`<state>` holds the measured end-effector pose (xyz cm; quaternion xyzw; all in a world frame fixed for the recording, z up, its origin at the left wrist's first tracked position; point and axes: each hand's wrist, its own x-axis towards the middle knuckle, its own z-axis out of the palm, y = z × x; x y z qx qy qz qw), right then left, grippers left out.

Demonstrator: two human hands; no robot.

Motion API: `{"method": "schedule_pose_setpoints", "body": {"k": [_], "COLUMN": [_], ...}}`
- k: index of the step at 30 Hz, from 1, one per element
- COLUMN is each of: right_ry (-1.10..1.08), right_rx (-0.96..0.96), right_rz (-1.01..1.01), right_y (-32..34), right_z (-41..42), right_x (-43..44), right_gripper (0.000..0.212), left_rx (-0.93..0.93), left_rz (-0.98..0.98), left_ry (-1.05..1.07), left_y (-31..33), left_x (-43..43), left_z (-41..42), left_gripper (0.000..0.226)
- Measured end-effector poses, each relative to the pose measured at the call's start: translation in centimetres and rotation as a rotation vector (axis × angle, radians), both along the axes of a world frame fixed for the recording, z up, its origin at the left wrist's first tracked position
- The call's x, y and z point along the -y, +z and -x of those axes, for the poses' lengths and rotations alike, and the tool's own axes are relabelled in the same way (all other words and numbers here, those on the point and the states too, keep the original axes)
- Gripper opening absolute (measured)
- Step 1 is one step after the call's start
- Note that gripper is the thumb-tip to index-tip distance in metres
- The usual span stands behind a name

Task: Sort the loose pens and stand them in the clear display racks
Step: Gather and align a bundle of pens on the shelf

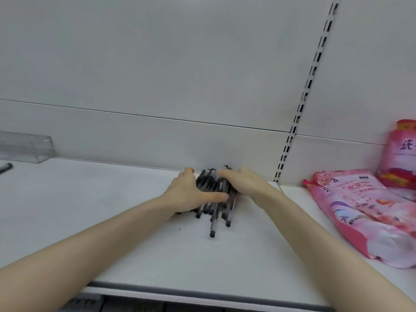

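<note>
The left grip (191, 194) cupped the pens (209, 180), thumb across them, and the right grip (244, 183) lay flat on top, likely gathering the heap on the shelf (112, 199) (the clear rack (27, 147) stood well apart, far left)

Both bare forearms enter from the lower corners and converge at centre frame. Left hand (191, 192): palm turned right, fingers curled round the far side of the pens (209, 181), thumb straight along the near side. Right hand (244, 181): palm down, fingers straight, pointing left, resting on them.
</note>
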<state>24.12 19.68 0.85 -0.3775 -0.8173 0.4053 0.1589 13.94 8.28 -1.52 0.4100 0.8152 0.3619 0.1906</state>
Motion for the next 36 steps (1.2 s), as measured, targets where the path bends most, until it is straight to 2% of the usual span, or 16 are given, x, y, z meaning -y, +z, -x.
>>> {"method": "schedule_pose_setpoints", "body": {"k": [2, 6, 9, 13, 15, 18, 22, 28, 31, 36], "right_ry": [0.009, 0.045, 0.016, 0.061, 0.082, 0.1, 0.154, 0.248, 0.342, 0.401], "right_rx": [-0.105, -0.268, -0.317, -0.436, -0.561, -0.735, -0.804, -0.691, -0.677, -0.626], "right_rz": [0.124, 0.332, 0.429, 0.536, 0.552, 0.58, 0.517, 0.28, 0.222, 0.125], "right_y": [0.2, 0.0, -0.3, -0.6, -0.4, 0.3, 0.9, 1.7, 2.4, 2.9], "right_z": [0.4, 1.3, 1.7, 2.5, 2.7, 2.6, 2.0, 1.7, 1.3, 1.2], "right_x": [0.2, 0.0, 0.2, 1.2, 1.7, 2.3, 3.0, 4.0, 4.2, 4.3], "right_gripper": [0.025, 0.014, 0.021, 0.026, 0.022, 0.034, 0.039, 0.036, 0.034, 0.032], "left_rx": [0.0, 0.106, 0.128, 0.218, 0.276, 0.288, 0.336, 0.234, 0.168, 0.199], "left_rz": [-0.023, -0.158, -0.251, -0.382, -0.467, -0.518, -0.58, -0.57, -0.607, -0.702], "left_ry": [-0.021, -0.127, -0.242, -0.253, -0.255, -0.297, -0.321, -0.283, -0.208, -0.191], "left_y": [0.0, -0.2, -0.1, -0.1, 0.1, 0.4, 0.5, 1.6, 1.9, 1.5], "left_x": [0.0, -0.2, -0.3, 0.0, 0.3, 0.3, 0.2, 1.0, 1.0, 0.8], "left_z": [0.0, 0.4, 0.4, 0.5, 0.5, 0.4, 0.2, 0.5, 0.9, 0.6], "left_gripper": [0.111, 0.059, 0.039, 0.046, 0.051, 0.067, 0.075, 0.055, 0.048, 0.036]}}
